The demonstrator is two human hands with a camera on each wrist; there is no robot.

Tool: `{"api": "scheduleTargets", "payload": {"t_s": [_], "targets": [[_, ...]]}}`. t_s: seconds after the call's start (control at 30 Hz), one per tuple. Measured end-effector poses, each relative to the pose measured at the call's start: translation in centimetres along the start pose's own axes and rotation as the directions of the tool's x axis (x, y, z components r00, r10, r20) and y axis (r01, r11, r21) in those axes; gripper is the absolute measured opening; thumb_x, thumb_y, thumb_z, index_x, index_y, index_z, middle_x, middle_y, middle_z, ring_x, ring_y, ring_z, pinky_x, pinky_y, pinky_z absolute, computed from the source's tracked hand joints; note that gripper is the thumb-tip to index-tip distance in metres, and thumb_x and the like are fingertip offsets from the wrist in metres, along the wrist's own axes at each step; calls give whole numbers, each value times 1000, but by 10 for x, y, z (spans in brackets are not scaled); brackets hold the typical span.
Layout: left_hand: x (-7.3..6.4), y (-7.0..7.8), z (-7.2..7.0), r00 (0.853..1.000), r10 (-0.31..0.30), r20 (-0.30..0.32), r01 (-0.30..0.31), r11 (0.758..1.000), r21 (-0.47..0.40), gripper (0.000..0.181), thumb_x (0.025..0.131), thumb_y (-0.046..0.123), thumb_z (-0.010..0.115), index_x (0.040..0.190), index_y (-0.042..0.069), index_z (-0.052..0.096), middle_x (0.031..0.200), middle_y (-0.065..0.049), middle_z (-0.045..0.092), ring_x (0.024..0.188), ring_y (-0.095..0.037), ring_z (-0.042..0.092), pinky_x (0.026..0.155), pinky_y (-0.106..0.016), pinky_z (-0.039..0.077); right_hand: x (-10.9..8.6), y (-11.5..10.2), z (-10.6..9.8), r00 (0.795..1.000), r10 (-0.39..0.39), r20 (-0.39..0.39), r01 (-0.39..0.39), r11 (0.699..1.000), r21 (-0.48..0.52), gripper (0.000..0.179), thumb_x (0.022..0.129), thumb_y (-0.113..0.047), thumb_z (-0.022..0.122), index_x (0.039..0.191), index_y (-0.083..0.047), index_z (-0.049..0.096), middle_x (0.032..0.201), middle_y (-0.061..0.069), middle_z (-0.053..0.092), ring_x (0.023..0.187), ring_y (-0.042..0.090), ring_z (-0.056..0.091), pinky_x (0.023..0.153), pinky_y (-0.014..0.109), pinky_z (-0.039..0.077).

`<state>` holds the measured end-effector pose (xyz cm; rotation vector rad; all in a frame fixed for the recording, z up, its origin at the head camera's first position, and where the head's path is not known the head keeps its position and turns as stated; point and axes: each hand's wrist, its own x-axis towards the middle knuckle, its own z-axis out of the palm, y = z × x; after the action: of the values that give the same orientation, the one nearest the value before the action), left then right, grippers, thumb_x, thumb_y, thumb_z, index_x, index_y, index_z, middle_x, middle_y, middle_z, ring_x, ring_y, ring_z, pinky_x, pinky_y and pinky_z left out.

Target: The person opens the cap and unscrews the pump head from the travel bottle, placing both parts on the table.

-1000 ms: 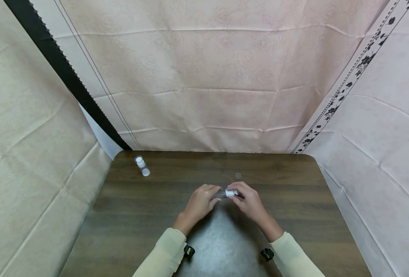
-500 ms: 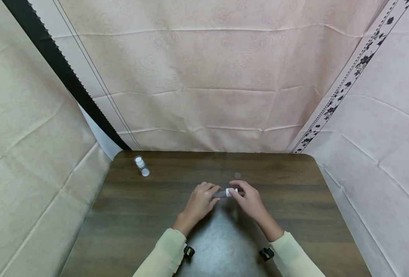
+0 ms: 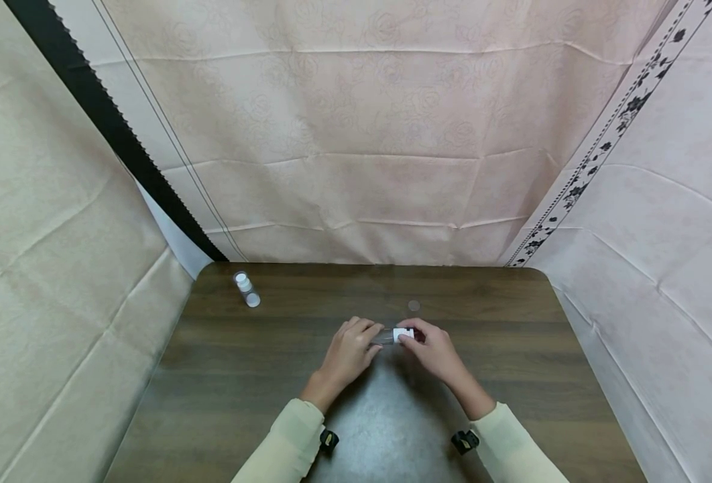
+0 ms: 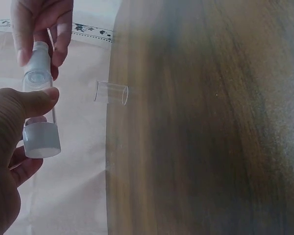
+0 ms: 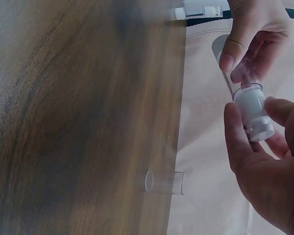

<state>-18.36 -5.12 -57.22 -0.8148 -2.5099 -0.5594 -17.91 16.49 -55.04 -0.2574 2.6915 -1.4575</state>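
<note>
Between my two hands a small clear pump bottle [image 3: 403, 334] lies sideways above the table. My left hand [image 3: 346, 352] holds its clear body, thumb on one side and fingers on the other. The bottle's wide white base [image 4: 42, 141] sticks out past that thumb in the left wrist view. At the other end, my right hand [image 3: 439, 352] pinches the white pump top [image 5: 251, 106] between thumb and fingers. On the table beyond the hands lies a clear tubular cap [image 4: 111, 93], apart from both. Its outline also shows in the right wrist view.
A similar bottle [image 3: 247, 290] with white ends lies at the table's far left corner. The brown wooden table [image 3: 308, 288] ends at a hanging pale cloth [image 3: 356, 168]. More cloth hangs on both sides.
My right index finger was lifted off the white top half a second ago and now lies closer to it. My left hand, the cap and the far bottle look unmoved.
</note>
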Motion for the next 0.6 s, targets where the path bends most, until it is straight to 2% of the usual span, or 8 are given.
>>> {"api": "scheduleTargets", "payload": {"t_s": [0.17, 0.43, 0.6], "targets": [[-1, -1, 1, 1000, -11, -5, 11, 1000, -21, 37, 82, 21, 90, 114, 11, 77, 105, -3, 74, 94, -17, 65, 83, -32, 57, -1, -4, -1, 999, -33, -5, 33, 999, -3, 20, 95, -11, 75, 114, -17, 72, 112, 5, 73, 103, 19, 69, 85, 35, 61], [-2, -1, 1, 1000, -23, -6, 23, 1000, -12, 37, 82, 23, 90, 115, 12, 77, 105, -1, 74, 93, -16, 65, 82, -31, 57, -2, -4, 2, 996, -90, -19, 91, 993, 74, 27, 90, 4, 75, 111, -14, 72, 123, 8, 71, 112, 27, 68, 90, 37, 61], [-2, -1, 2, 1000, -26, -12, 26, 1000, -17, 38, 80, 21, 91, 115, 12, 77, 105, 0, 74, 93, -16, 65, 82, -32, 57, -2, -3, 2, 996, -84, -7, 84, 987, 139, 28, 92, 0, 75, 115, -14, 71, 133, 7, 68, 121, 29, 66, 96, 45, 58]]}}
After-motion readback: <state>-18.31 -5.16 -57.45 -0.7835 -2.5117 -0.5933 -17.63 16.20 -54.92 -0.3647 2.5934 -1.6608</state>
